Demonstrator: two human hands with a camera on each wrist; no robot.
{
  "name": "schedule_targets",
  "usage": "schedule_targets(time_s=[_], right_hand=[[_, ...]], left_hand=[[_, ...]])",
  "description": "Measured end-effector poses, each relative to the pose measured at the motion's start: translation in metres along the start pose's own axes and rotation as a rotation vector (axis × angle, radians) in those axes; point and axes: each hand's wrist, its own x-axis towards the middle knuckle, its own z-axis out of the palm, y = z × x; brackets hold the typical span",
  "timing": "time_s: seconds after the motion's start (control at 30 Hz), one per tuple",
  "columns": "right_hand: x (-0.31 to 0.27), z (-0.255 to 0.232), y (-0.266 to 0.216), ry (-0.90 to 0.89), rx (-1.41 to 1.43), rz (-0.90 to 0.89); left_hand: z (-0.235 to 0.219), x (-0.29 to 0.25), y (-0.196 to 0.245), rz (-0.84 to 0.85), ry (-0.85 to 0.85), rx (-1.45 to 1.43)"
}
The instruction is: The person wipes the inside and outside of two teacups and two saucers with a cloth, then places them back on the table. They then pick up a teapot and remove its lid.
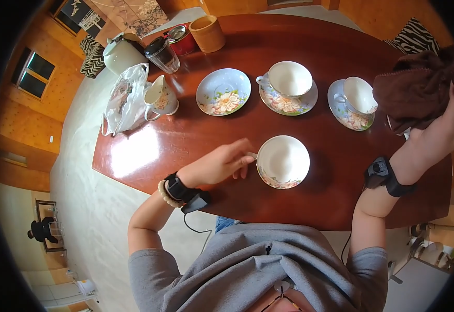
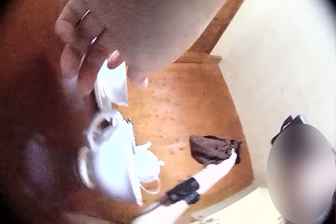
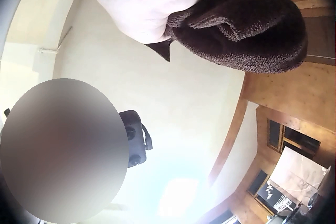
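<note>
A white teacup with a floral outside (image 1: 283, 162) stands on the table in front of the person. Its handle (image 1: 252, 155) points left, where the left hand (image 1: 219, 164) hovers with loosely bent fingers, fingertips right at the handle. In the left wrist view the teacup (image 2: 113, 161) appears just below the fingers (image 2: 86, 79). Off to the right, the right hand (image 1: 440, 138) grips a bunched dark brown towel (image 1: 414, 88), raised over the table's right side. The right wrist view shows the towel's fluffy folds (image 3: 252, 35) hanging from the hand.
Behind the teacup are a blue floral saucer (image 1: 224, 78) and two cups (image 1: 289, 79) (image 1: 359, 95) on saucers. A creamer (image 1: 161, 98), plastic bag (image 1: 125, 101), teapot (image 1: 123, 54), black-lidded jar (image 1: 162, 54), red tin (image 1: 181, 40) and wooden cup (image 1: 206, 35) stand at the back left.
</note>
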Motion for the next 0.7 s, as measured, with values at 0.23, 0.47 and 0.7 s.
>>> schedule_targets(time_s=[0.23, 0.47, 0.7], right_hand=[[0.000, 0.000, -0.001, 0.008, 0.012, -0.018], [0.000, -0.002, 0.000, 0.016, -0.012, -0.006], [-0.003, -0.002, -0.001, 0.003, 0.023, 0.000]], left_hand=[[-0.010, 0.008, -0.044, 0.080, 0.150, -0.358], [-0.081, 0.011, -0.063, 0.250, 0.623, -0.421], [-0.108, 0.038, -0.090, 0.249, 0.685, -0.509]])
